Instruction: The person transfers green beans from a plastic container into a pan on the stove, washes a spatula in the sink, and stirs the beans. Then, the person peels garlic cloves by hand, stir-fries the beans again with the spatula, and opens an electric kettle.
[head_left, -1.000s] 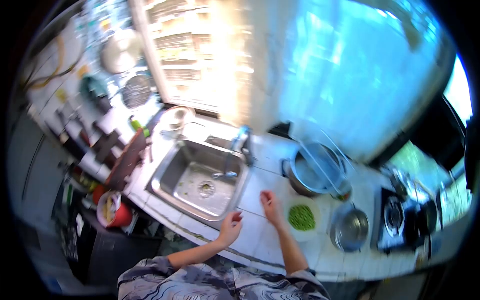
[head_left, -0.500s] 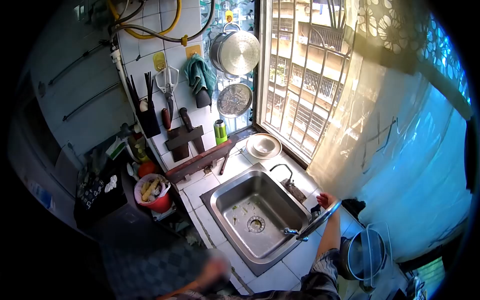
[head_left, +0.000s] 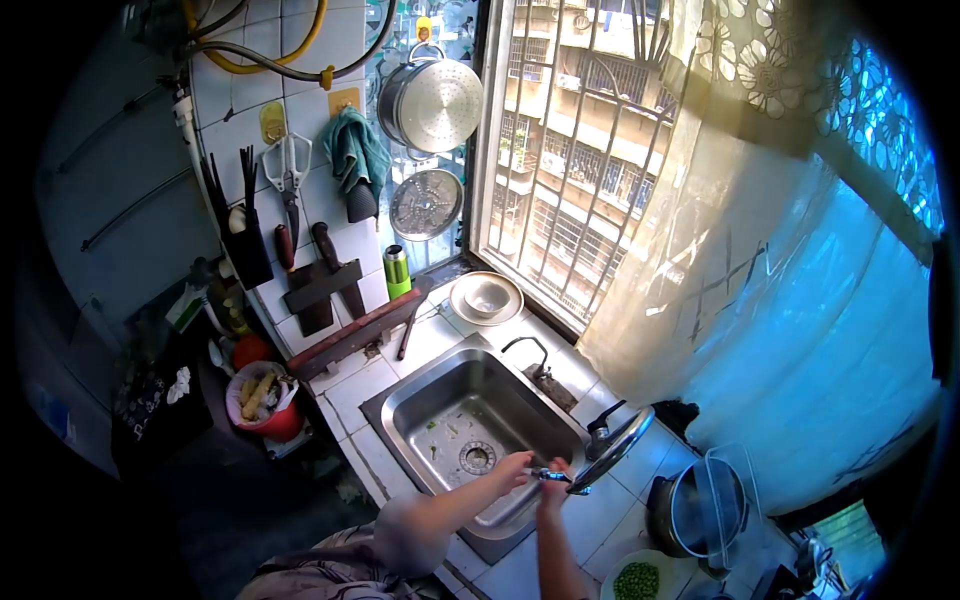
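Note:
My left hand [head_left: 514, 472] reaches over the near right part of the metal sink [head_left: 400, 400], fingers loosely apart, with nothing visible in it. My right hand [head_left: 554, 484] is beside it, close against the end of the curved faucet [head_left: 612, 452], which partly covers its fingers. These fingers look loosely spread and hold nothing that shows. Both hands are close together around the spout tip. Below them, small green scraps [head_left: 452, 432] lie on the sink floor near the round drain [head_left: 478, 458].
A plate of green peas [head_left: 636, 580] sits at the near right, below a dark pot [head_left: 696, 508]. A bowl [head_left: 486, 297] rests on a plate behind the sink. A green bottle [head_left: 397, 270] stands by the wall. Left, a red bin [head_left: 280, 424] holds scraps.
My right hand has come back from behind the faucet to the spout tip. My left hand has moved up and right over the sink. The view has shifted, and the peas now show.

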